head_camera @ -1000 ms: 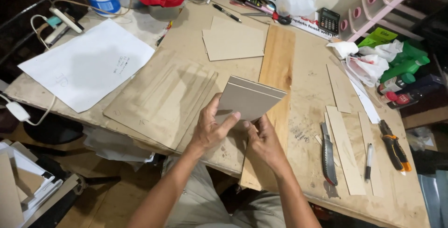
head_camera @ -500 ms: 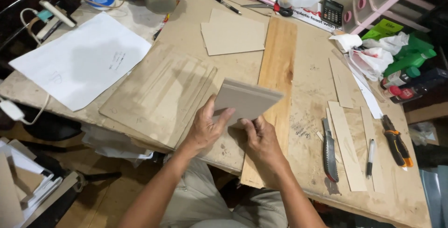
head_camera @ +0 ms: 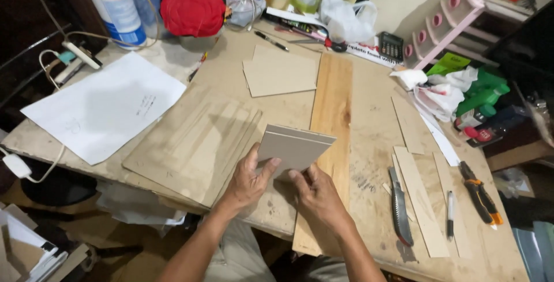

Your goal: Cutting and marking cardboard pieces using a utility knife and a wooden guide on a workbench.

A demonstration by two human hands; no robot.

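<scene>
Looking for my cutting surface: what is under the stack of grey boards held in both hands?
Under the stack of grey boards: the wooden plank and large cardboard sheet on the workbench. The part directly beneath is covered.

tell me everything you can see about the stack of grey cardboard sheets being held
The stack of grey cardboard sheets is a few thin, flat rectangular boards, edges nearly aligned and slightly fanned at the top. It looks like matte greyboard, clean and unbent. It is tilted, lifted above the cut-marked worktable beside the long wooden plank. The left hand grips its lower left edge; the right hand holds its lower edge.
</scene>
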